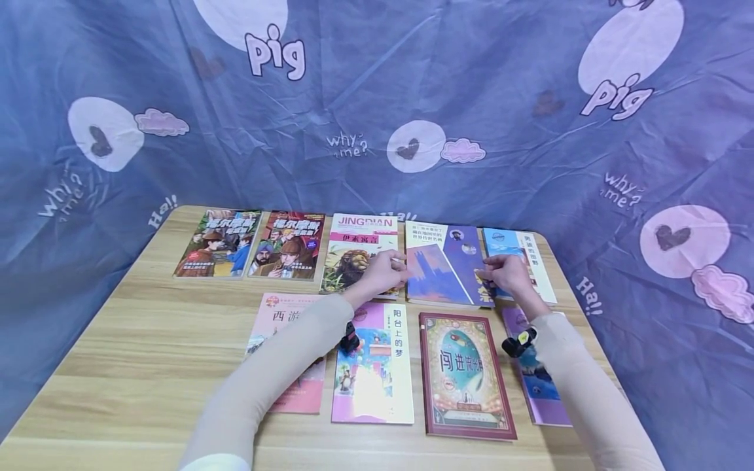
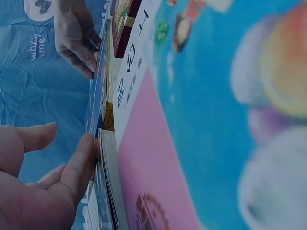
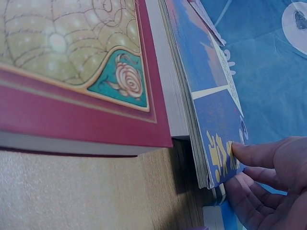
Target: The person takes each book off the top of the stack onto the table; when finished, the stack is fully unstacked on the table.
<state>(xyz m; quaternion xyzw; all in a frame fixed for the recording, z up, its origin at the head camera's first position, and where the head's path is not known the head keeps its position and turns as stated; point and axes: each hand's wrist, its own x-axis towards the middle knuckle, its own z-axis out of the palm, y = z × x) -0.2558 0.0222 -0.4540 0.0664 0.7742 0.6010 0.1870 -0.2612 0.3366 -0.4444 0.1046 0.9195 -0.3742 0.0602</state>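
Observation:
A blue-and-purple book (image 1: 444, 265) lies face up in the back row, between my two hands. My right hand (image 1: 508, 269) pinches its lower right edge; in the right wrist view the thumb presses the cover of that book (image 3: 218, 129), while the other fingers sit at its side, partly hidden. At the left edge is my left hand (image 1: 383, 271), above the right side of a white-and-pink book with a lion-like animal (image 1: 347, 261). In the left wrist view the left hand (image 2: 48, 182) has its thumb apart and fingertips touching a book edge.
Two comic-style books, one greenish (image 1: 218, 245) and one red (image 1: 288, 245), lie back left. A blue-and-white book (image 1: 544, 281) is back right. In front lie a pink book (image 1: 300, 392), a purple-and-white book (image 1: 400, 392), a maroon book (image 1: 468, 418) and another purple book (image 1: 548, 409). Blue cloth (image 1: 353, 85) hangs behind the wooden table (image 1: 129, 353).

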